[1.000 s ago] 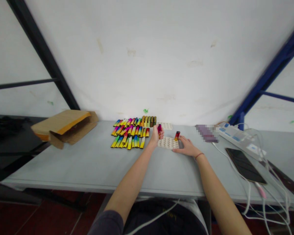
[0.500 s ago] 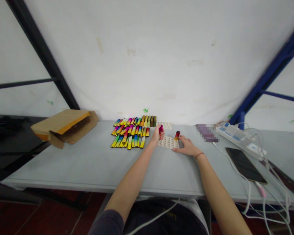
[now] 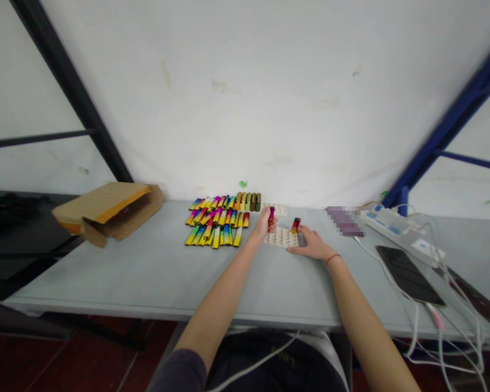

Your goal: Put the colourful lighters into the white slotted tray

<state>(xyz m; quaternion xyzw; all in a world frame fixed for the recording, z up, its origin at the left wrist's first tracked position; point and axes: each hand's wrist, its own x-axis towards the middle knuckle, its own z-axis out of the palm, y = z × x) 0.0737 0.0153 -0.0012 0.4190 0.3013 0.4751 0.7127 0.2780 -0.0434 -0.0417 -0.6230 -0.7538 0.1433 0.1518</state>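
My left hand (image 3: 263,228) is closed round a small pink-red lighter (image 3: 271,215), held upright over the left end of a white dimpled tray (image 3: 281,238) on the grey table (image 3: 155,272). My right hand (image 3: 310,244) lies with fingers spread on the tray's right side. One red-and-yellow lighter (image 3: 295,225) stands upright in the tray's far right corner, just by my right fingertips. To the left lie several rows of rainbow-coloured lighters (image 3: 216,222).
A second white tray (image 3: 278,208) sits behind the first, by the wall. An open cardboard box (image 3: 106,213) lies at the far left. On the right are a purple blurred item (image 3: 344,220), a white power strip (image 3: 400,228), a dark phone (image 3: 409,274) and several cables.
My left hand has carried the pink-red lighter a little to the right, over the tray's left end. My right hand stays on the tray.
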